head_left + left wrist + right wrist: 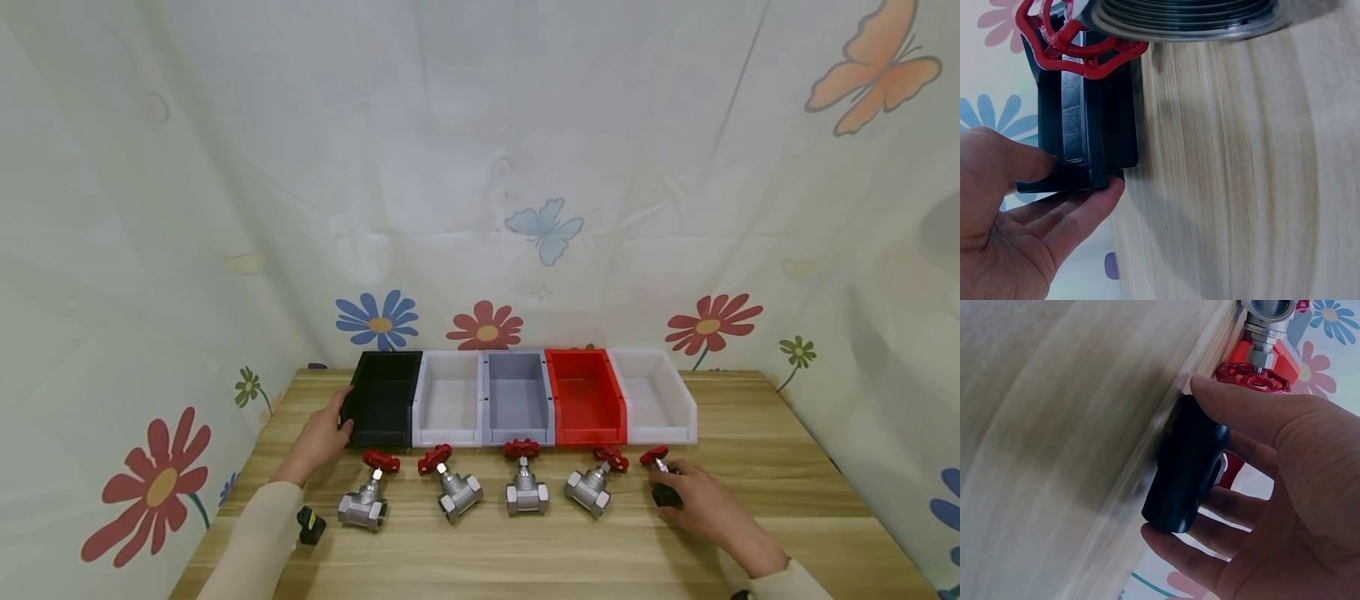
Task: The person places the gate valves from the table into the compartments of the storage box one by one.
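My left hand (318, 439) pinches the left side wall of the black bin (384, 408); in the left wrist view the thumb lies over the rim and the fingers are outside. At the right, my right hand (707, 507) holds a black-bodied valve (1185, 465) with a red handwheel (654, 456). Its thumb is at one end of the body and fingers reach the other end. Several steel valves with red handwheels lie in a row between the hands, among them a left one (363, 507) and a middle one (527, 496).
Right of the black bin, side by side, stand a white bin (447, 404), a grey bin (517, 400), a red bin (585, 404) and another white bin (651, 400). All sit on a wooden table (480, 558) before a flowered cloth (465, 167).
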A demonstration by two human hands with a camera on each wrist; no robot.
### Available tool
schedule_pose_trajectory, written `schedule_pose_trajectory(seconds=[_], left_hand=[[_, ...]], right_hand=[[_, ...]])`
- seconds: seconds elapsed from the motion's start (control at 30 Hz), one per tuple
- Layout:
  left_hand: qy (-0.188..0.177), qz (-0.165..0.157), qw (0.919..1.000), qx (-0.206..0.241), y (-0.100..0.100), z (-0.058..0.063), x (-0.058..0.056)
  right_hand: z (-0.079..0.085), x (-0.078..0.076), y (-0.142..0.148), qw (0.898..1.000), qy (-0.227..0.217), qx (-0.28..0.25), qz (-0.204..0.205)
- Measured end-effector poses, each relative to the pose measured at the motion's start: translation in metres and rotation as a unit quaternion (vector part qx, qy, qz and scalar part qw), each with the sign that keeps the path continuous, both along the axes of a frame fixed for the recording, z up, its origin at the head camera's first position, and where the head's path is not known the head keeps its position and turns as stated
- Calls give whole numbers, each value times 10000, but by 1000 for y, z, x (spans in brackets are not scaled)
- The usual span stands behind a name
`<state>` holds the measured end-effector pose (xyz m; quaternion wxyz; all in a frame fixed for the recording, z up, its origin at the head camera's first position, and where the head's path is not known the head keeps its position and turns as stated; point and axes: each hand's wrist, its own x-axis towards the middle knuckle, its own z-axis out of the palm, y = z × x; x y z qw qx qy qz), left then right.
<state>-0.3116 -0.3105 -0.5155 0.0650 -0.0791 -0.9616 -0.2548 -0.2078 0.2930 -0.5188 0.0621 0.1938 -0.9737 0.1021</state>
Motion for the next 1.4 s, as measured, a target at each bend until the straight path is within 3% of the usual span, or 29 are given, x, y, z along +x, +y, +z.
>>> schedule_pose_trajectory(seconds=[0.57, 1.03, 1.4], left_hand=[[29, 26, 10000, 57, -1, -4, 0], [62, 34, 10000, 13, -1, -5, -1], [83, 58, 9999, -69, 1, -5, 3]], right_hand=[[0, -3, -3, 9995, -257, -97, -155], [32, 2, -5, 9996, 10, -284, -17], [52, -3, -7, 9995, 137, -201, -217]])
